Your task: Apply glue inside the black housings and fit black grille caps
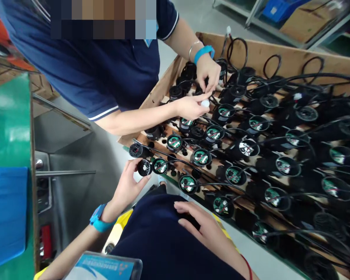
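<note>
My left hand (pixel 130 182) is closed around a black round grille cap (pixel 145 167), thumb below and fingers above. Its slotted face, with a small white part in the middle, points up. Right beside the cap stands a black cylindrical housing (pixel 160 166) with a green circuit board inside, and another grille-topped housing (pixel 135 149) is just behind. My right hand (pixel 196 222) rests against the front of my dark shirt, fingers loosely stretched and apart, holding nothing visible. In front of it is an uncapped housing (pixel 188 183) showing its board.
A wooden crate (pixel 280 64) holds rows of black housings and looping cables. Across it, a co-worker's hands (pixel 194 107) meet over the housings, near a small white round piece (pixel 205 103). A green-topped bench (pixel 13 128) with a blue sheet (pixel 7 214) stands at left.
</note>
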{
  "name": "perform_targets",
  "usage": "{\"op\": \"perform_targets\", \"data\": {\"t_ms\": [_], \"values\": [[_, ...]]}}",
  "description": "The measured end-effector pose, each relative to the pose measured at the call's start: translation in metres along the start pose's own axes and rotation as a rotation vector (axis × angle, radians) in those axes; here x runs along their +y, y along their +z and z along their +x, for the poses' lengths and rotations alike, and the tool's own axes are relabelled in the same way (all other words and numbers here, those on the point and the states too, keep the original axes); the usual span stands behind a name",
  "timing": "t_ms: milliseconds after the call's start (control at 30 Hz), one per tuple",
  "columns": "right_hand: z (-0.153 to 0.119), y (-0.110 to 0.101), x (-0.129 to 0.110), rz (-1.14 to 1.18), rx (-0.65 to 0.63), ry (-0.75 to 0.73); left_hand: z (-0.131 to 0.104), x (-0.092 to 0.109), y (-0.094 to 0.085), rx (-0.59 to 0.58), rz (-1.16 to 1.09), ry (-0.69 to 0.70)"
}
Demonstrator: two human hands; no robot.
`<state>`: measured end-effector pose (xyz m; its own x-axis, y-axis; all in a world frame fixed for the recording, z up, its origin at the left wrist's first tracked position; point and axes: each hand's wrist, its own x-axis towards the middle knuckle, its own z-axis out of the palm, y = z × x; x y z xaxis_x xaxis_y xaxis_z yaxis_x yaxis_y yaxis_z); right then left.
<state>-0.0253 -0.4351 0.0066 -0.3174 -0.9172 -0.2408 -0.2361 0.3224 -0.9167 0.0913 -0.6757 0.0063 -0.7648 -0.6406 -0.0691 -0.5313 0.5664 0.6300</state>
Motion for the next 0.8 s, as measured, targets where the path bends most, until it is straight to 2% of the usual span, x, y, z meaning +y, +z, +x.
{"op": "perform_targets", "data": {"t_ms": [133, 300, 433, 567, 667, 800], "values": [[0.006, 0.005, 0.003, 0.074, -0.041, 0.051, -0.012, -0.013, -0.002, -0.049, -0.073, -0.040], [0.020, 0.010, 0.007, 0.070, -0.115, 0.062, -0.034, -0.019, 0.016, -0.034, -0.271, -0.125], [0.031, 0.010, -0.006, 0.006, -0.170, 0.060, -0.044, -0.019, 0.023, -0.064, -0.390, -0.124], [0.036, 0.013, -0.021, -0.026, -0.133, 0.037, -0.037, -0.022, 0.018, 0.017, -0.388, -0.112], [0.033, 0.016, -0.024, -0.008, -0.133, 0.046, -0.027, -0.024, 0.013, 0.078, -0.352, -0.086], [0.025, 0.019, -0.018, 0.027, -0.105, 0.066, -0.016, -0.021, 0.008, 0.049, -0.243, -0.030]]}}
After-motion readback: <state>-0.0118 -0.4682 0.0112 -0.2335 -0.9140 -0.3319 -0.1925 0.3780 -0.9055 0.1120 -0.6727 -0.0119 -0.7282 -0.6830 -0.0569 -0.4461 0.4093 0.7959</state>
